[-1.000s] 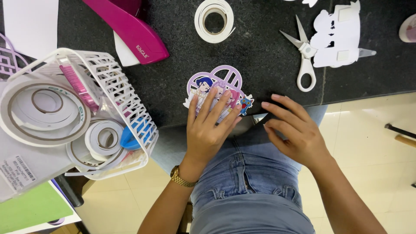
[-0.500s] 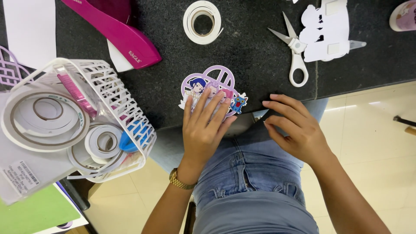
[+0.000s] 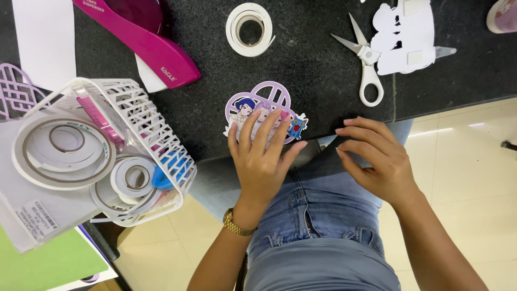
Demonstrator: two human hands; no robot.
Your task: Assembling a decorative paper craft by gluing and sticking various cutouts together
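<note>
1. Black speckled worktop (image 3: 301,70) over a cream tiled floor.
2. White lattice basket (image 3: 145,129) at left holds tape rolls.
3. Pink tape dispenser (image 3: 145,40) lies top left.
4. Left hand (image 3: 261,161) presses open fingers flat on the purple cartoon sticker (image 3: 264,108) at the worktop's edge.
5. Right hand (image 3: 377,161), fingers curled and pinched together, grips nothing I can make out.

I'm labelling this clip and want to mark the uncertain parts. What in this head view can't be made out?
- Cartoon cutout: its lower part is hidden under the left hand.
- Right hand: whether its fingertips pinch anything is too small to tell.
- Scissors: one blade is hidden under the white paper cutout.
- Pink tape dispenser: cut off by the top edge.
</note>
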